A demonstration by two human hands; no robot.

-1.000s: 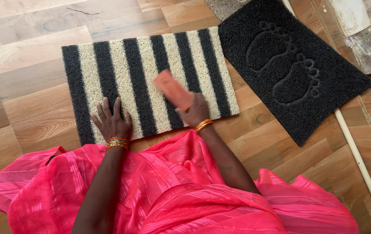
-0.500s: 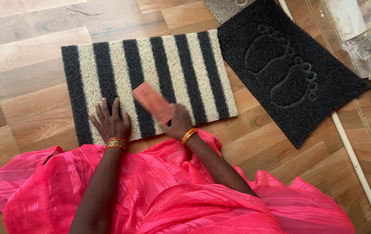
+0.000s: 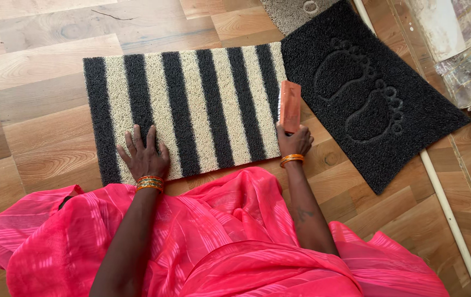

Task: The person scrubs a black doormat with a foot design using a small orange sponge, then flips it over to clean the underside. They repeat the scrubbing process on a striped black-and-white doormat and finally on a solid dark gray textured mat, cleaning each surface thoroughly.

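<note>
Step in hand, as judged: brushing the striped mat (image 3: 191, 110), now at its right edge.

Your left hand (image 3: 145, 157) lies flat on the lower left part of the mat, fingers spread, palm down, pinning it to the wood floor (image 3: 43, 71). It holds nothing.

Your right hand (image 3: 295, 140) is closed around the lower end of the brush (image 3: 290, 106). The brush is an orange-pink block standing lengthwise up the frame, along the mat's right border, close to where the striped mat meets the dark mat (image 3: 373, 99) with the raised footprint pattern. Bristles are hidden on the underside; cannot tell how hard they press.

The striped mat sits in the upper middle of the frame, long side across. The dark mat lies tilted at the upper right, its corner touching or just overlapping the striped one; cannot tell which. A third, pale mat (image 3: 290, 11) peeks in at the top edge. A white pipe (image 3: 444, 209) runs down the right side. Pink cloth (image 3: 219, 236) fills the bottom.

Next move, as judged: a stroke needs the left hand pressing firm so the mat does not slide, and the brush kept clear of the dark mat's edge.
</note>
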